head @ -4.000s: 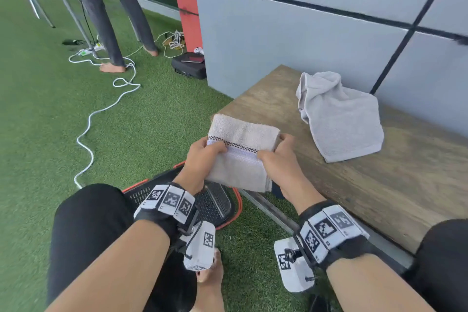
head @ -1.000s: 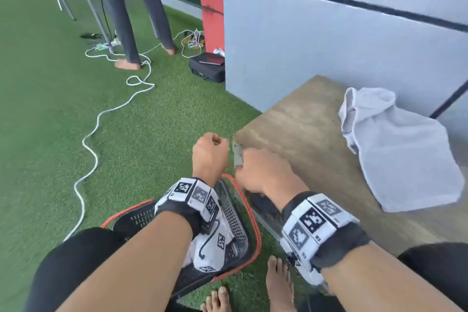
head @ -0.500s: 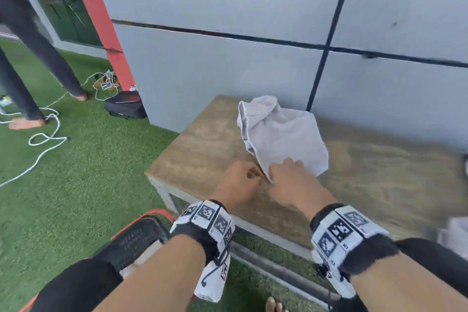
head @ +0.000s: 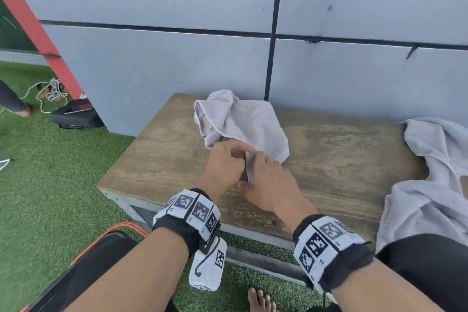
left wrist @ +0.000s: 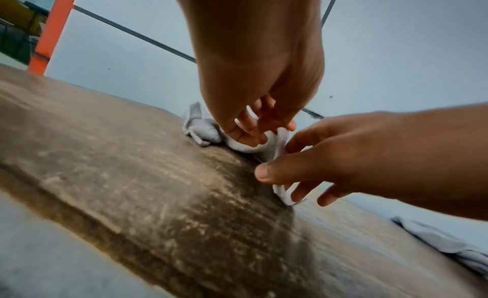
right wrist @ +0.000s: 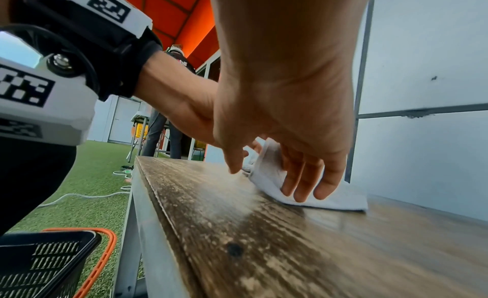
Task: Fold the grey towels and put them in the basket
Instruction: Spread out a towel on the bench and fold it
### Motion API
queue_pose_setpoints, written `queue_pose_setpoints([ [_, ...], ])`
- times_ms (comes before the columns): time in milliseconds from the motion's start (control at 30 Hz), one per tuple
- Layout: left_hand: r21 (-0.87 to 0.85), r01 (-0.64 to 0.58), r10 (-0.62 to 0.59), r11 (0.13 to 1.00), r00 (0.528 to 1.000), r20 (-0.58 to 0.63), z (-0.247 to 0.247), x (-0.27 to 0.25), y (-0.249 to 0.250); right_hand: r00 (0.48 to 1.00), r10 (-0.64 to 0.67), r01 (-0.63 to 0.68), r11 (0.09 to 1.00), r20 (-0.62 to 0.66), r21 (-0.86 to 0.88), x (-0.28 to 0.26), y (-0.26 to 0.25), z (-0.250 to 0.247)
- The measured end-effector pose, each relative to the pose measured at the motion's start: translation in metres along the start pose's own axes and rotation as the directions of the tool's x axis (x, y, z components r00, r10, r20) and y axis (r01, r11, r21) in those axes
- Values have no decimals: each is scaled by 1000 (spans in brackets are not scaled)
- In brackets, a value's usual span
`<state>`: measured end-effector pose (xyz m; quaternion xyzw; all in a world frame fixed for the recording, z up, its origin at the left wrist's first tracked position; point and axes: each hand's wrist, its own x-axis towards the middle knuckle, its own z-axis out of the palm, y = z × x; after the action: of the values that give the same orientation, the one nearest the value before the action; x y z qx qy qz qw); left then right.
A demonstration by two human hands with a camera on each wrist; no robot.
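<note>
Fingers of both hands, left hand point(head: 222, 167) and right hand point(head: 268, 182), pinch the near corner of one crumpled grey towel point(head: 243, 119) on the one bench point(head: 342, 159). Right of them lies a second towel point(head: 435, 177); one basket point(right wrist: 47, 258) stands below-left. Half a second ago that corner lay flat; now it is raised.

Basket point(right wrist: 39, 260) interior hidden; R towel point(head: 435, 180) cropped
</note>
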<state>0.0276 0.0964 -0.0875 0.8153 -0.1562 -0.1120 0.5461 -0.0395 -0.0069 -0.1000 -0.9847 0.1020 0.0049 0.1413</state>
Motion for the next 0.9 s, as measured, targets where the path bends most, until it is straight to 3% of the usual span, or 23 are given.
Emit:
queue_pose_setpoints([
  [100, -57, -64, 68, 996, 996, 63, 2, -7, 17, 998, 38, -34, 997, -56, 68, -2, 5, -7],
  [200, -65, -120, 122, 991, 992, 24, 1, -8, 23, 989, 70, -48, 985, -129, 165, -4, 6, -19],
  [367, -24, -253, 251, 967, 966, -61, -7, -11, 29, 963, -10, 85, 959, -268, 271, -16, -1, -44],
  [467, 112, -234, 244, 966, 966, -89, -14, -1, 21, 956, -68, 154, 945, -287, 290, -28, -2, -59],
  [567, 283, -197, 229, 939, 969, -87, -19, 3, 14, 939, -45, 160, 935, -342, 316, -38, 0, -72],
  [767, 394, -127, 232, 910, 944, -232, -35, -4, 23, 891, 19, 183, 899, -453, 398, -52, 12, -107],
  [900, 483, -80, 229, 872, 939, -257, -48, -8, 24, 887, 68, 150, 893, -456, 425, -54, 21, -128],
])
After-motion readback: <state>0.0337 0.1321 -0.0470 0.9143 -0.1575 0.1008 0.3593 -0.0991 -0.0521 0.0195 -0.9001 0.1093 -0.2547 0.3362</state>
